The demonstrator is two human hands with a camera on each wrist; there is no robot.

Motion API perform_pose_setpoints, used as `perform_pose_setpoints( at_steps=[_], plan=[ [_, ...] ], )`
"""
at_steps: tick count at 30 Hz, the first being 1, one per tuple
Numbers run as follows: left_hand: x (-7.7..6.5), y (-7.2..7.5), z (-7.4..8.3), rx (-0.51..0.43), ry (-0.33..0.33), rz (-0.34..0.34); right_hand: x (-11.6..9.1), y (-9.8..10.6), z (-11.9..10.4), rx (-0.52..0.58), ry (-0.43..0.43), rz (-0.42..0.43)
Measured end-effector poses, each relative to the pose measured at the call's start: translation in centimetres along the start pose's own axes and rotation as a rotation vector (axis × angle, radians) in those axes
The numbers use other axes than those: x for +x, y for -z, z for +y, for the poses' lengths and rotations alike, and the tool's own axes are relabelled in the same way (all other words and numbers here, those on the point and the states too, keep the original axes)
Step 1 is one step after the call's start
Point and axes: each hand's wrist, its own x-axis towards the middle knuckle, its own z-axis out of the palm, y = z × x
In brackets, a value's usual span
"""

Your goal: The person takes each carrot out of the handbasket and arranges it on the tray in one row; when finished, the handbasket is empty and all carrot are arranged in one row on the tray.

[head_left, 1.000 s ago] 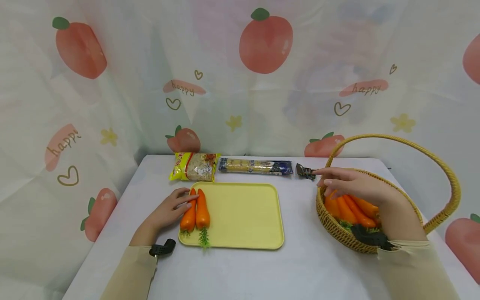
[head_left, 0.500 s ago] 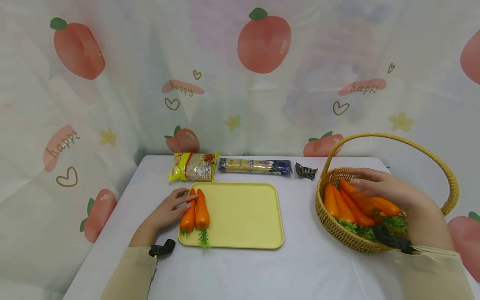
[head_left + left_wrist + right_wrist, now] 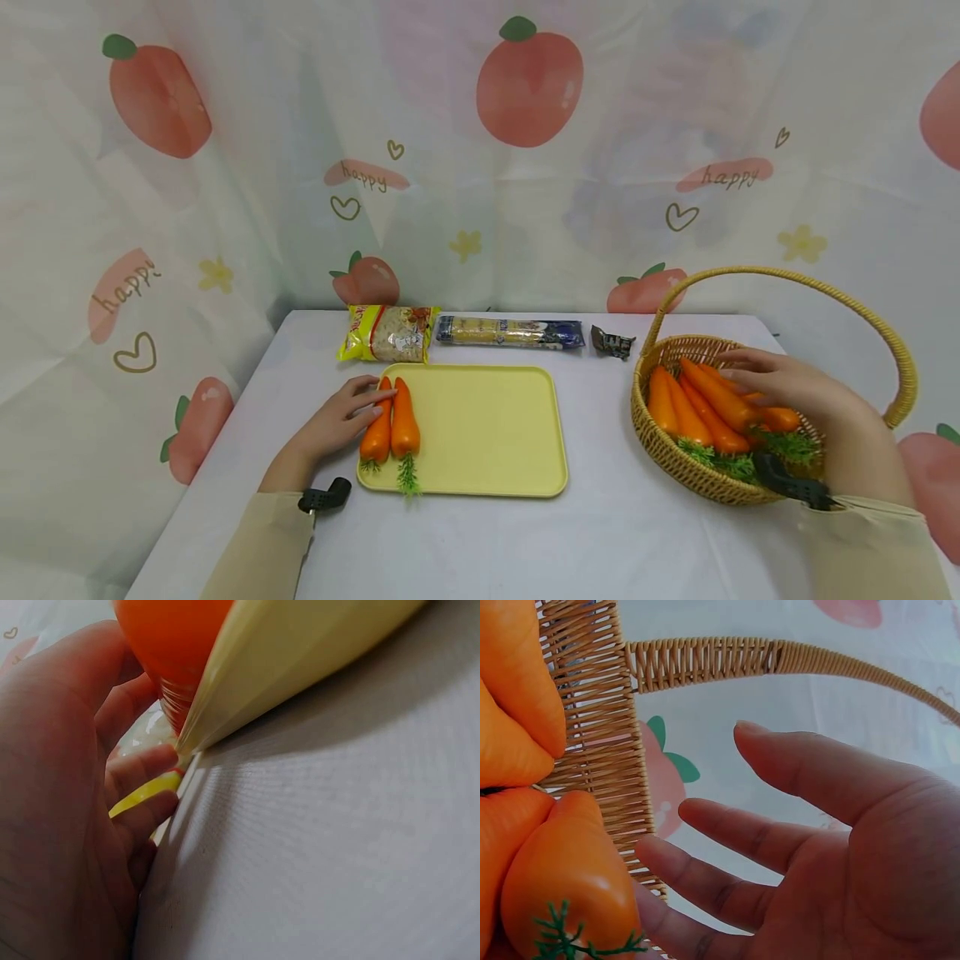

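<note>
My left hand (image 3: 341, 421) rests at the left edge of a yellow tray (image 3: 487, 433), its relaxed fingers over an orange carrot (image 3: 377, 439). A second carrot (image 3: 406, 427) with a green top lies right beside it. In the left wrist view, fingers (image 3: 142, 769) reach the tray's edge below the carrot (image 3: 176, 645). Over the right side of a wicker basket (image 3: 656, 450), my right hand (image 3: 798, 387) is held with loosely bent fingers and nothing in its grasp. Several carrots (image 3: 690, 417) with green tops fill the basket; some are partly hidden by that hand.
Behind the tray lie a yellow printed bag (image 3: 393, 333), a long clear packet (image 3: 510, 332) with dark blue ends, and a small dark wrapped packet (image 3: 612, 342). The basket's tall handle (image 3: 817, 287) arches above the right hand. A printed cloth hangs behind the table.
My right hand has moved right across the basket, uncovering more carrots, and has come down slightly over its right side. The left hand and the two tray carrots have stayed put.
</note>
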Motion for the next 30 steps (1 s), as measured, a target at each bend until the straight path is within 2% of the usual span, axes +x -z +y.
perform_pose_setpoints(
  at_steps=[20,30],
  plan=[
    [0.0,0.0,-0.1,0.002,-0.003,0.002,2.1,-1.0,2.1,-0.046,0.03,0.029],
    [0.0,0.1,0.0,-0.012,0.003,-0.003,2.5,-1.4,2.1,-0.099,0.054,0.023]
  ],
)
